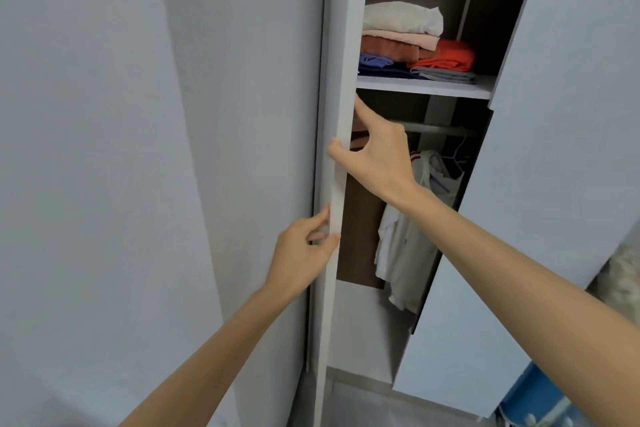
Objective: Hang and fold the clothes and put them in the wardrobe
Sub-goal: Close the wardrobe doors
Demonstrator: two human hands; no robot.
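1. Left hand (pixel 301 253) pinches the edge of the wardrobe door (pixel 341 80) — thumb and fingers curled round it.
2. Right hand (pixel 374 156) grips that edge higher up.
3. Folded clothes (pixel 405 42) lie stacked right of the door — a white garment (pixel 405 246) hangs lower.

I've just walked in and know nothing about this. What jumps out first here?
Two bare hands hold the edge of the wardrobe door in the middle of the view, the right hand above the left hand. Behind it, a stack of folded clothes sits on the shelf, with a bright red piece beside it on the right. Below, a white garment hangs from the rail.
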